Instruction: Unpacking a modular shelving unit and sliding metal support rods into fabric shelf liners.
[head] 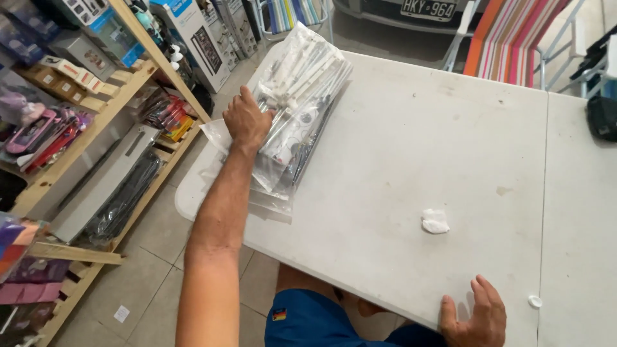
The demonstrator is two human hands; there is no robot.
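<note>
My left hand (245, 119) reaches out over the left end of a white folding table (411, 154) and grips a clear plastic bag (299, 96) packed with white rods and dark metal parts. The bag lies lengthwise on the table's left side, and its loose end sticks out past my wrist. Down at the near edge of the table, my right hand (474, 316) rests with its fingers spread and holds nothing. A crumpled white scrap (435, 222) lies on the tabletop between the two hands.
Wooden shelves (96, 122) with boxed and bagged goods stand along the left. A second white table (578, 212) adjoins on the right, with a small white cap (535, 301) at the seam. Striped folding chairs (514, 38) stand at the back.
</note>
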